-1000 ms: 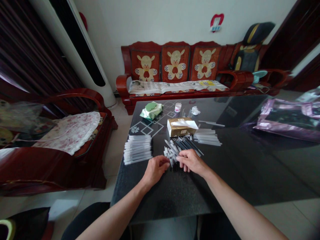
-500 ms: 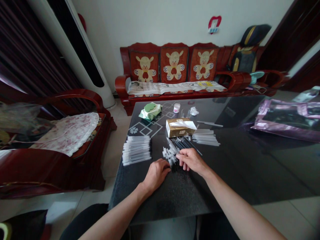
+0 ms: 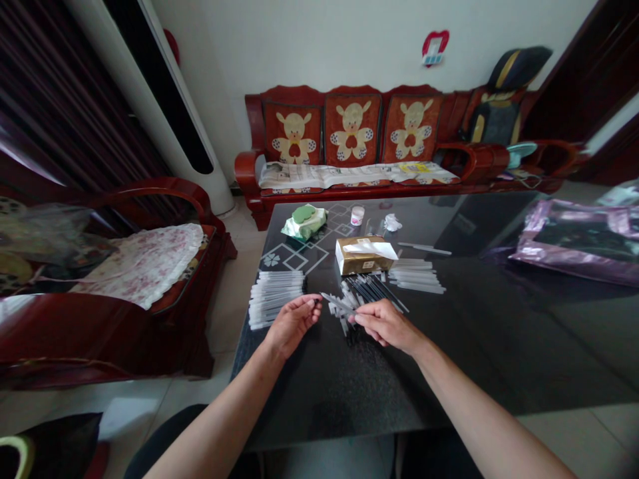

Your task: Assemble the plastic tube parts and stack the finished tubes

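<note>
Right hand: grasps a clear tube by one end, its tip pointing left, just above the table.
Left hand: fingertips pinched shut just beside the tube's tip; what they pinch is too small to tell.
Pile: loose dark and clear pieces, touching the right hand.
Stack: white tubes in a row, near the left hand.
Slip risk: the thin tube is held at one end and may wobble; if dropped, it would likely roll on the smooth top.
Scatter risk: a wrist could brush the stack or pile.
</note>
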Motion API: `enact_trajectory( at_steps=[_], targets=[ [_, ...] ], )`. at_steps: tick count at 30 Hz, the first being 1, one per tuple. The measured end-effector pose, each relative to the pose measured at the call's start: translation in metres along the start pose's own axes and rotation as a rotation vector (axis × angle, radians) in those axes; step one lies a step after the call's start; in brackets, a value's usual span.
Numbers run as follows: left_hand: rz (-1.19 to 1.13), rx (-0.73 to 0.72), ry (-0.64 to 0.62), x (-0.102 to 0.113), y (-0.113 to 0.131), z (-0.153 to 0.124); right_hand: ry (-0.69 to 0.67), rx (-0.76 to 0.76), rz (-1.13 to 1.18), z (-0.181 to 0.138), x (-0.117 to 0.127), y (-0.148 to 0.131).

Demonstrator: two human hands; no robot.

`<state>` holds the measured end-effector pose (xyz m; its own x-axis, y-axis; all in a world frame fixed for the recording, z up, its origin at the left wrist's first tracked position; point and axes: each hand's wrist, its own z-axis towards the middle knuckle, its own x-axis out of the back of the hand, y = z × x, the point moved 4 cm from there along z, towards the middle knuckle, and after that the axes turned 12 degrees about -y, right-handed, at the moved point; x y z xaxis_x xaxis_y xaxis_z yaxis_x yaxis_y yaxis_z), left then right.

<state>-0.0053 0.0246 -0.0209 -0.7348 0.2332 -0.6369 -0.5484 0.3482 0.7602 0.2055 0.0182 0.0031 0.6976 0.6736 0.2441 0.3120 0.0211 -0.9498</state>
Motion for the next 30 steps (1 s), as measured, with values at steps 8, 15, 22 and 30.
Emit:
enact_trajectory(
  at_steps=[8, 15, 22, 30],
  targets=[
    [-0.036, 0.008, 0.012, 0.003, -0.002, 0.001, -0.012, 0.002, 0.011, -0.001, 0.001, -0.001],
    [0.039, 0.015, 0.004, -0.001, -0.005, 0.0, -0.012, 0.001, 0.008, -0.001, 0.0, 0.001],
    [0.117, 0.027, -0.057, -0.008, -0.009, -0.002, 0.018, 0.005, 0.036, 0.001, 0.002, 0.004],
    [0.018, 0.009, 0.081, 0.002, -0.006, 0.001, -0.003, 0.004, 0.038, -0.001, 0.001, -0.001]
  ],
)
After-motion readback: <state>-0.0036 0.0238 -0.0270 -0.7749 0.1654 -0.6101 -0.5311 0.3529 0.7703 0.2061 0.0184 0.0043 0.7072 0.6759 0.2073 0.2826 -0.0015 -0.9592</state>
